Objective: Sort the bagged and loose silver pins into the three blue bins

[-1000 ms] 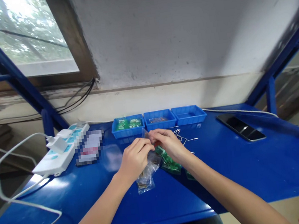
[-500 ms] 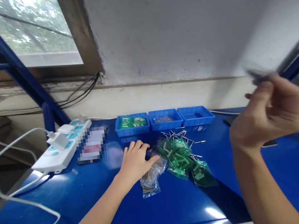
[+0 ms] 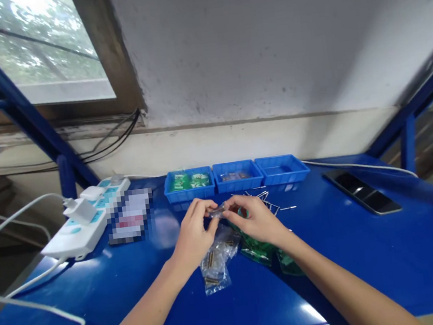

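Observation:
Above the middle of the table, my left hand [image 3: 196, 228] and my right hand [image 3: 254, 216] meet, fingertips pinching a small clear plastic bag [image 3: 217, 213] between them. Its contents are too small to make out. Just below lie clear plastic bags [image 3: 219, 253] holding brass-coloured pins or screws. Green plastic bags [image 3: 258, 251] sit under my right hand and wrist, which partly cover them. Past the right hand, thin silvery pins [image 3: 286, 208] that look like rivets lie loose in a pile.
Three blue bins line the wall: one with green bags [image 3: 189, 192], one with small clear bags [image 3: 239, 184], and a third [image 3: 283, 175]. A power strip [image 3: 77, 236] with white cables and a blurred-out phone-like slab [image 3: 131, 216] lie left; a black phone [image 3: 362, 191] lies right.
My right hand has come down from the raised right side to the table's middle. My left hand has lifted from the clear bags, and both now hold a small clear bag.

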Motion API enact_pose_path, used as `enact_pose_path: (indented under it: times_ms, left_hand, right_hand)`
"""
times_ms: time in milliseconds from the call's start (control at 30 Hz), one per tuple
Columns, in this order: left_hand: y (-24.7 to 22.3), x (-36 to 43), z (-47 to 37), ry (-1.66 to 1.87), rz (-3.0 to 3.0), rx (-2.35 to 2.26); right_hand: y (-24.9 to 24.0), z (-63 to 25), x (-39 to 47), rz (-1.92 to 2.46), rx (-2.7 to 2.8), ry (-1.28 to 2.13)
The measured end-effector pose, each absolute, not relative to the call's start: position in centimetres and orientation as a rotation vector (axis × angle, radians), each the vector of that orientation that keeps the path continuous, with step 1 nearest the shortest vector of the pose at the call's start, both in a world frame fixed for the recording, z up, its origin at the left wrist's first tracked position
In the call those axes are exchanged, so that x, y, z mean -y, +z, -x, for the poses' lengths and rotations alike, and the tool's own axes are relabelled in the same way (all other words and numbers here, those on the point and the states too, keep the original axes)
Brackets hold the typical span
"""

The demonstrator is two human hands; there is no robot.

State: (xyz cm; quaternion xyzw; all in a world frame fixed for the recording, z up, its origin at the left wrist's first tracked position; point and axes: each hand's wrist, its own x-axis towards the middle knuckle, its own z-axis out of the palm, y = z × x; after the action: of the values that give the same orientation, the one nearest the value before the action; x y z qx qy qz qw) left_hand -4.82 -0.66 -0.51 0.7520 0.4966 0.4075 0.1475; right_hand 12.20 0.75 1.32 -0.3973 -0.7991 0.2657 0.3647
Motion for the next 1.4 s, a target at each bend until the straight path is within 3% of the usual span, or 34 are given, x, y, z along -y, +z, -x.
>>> enact_pose_path:
  times_ms: [67, 233, 333, 533, 667, 767, 900, 1033, 1167, 1267, 1400]
  left_hand:
    - [-0.2, 0.8, 5.1, 1.111, -2.189, -1.454]
    - [0.6, 1.1, 6.2, 0.584, -2.283, -1.569]
    - [0.4, 1.0, 6.4, 0.381, -2.242, -1.663]
    - [-1.6, 0.0, 6.3, 0.415, -2.160, -1.656]
    - [-1.8, -0.5, 6.2, 0.701, -2.136, -1.541]
    - [-1.1, -0.3, 5.8, 0.947, -2.091, -1.401]
    - [0.5, 0.6, 6.3, 0.916, -2.061, -1.388]
    - [2.1, 1.4, 7.9, 0.345, -2.201, -1.266]
    - [2.5, 1.5, 8.1, 0.081, -2.208, -1.270]
    - [2.2, 1.2, 7.5, 0.183, -2.153, -1.272]
    - [1.8, 0.8, 7.0, 0.523, -2.012, -1.316]
  right_hand:
    - [2.4, -12.8, -0.5, 1.018, 1.934, 0.493]
    - [5.8, -17.6, -1.8, 0.939, 1.287, -0.590]
    - [5.6, -19.2, -3.8, 1.059, 1.245, -0.774]
    - [0.2, -15.2, -3.9, 1.502, 2.065, -0.269]
    - [-0.3, -12.5, -1.8, 1.202, 2.276, 0.218]
    - [0.6, -11.9, -1.0, 1.028, 2.260, 0.400]
    - [2.8, -13.7, -1.1, 0.994, 1.939, 0.054]
    - [5.8, -18.2, -2.2, 0.986, 1.170, -0.675]
    - [5.6, -19.9, -4.4, 1.129, 1.125, -0.831]
    - [3.0, -17.9, -5.0, 1.381, 1.755, -0.582]
    - [1.1, -14.3, -2.9, 1.313, 2.189, 0.178]
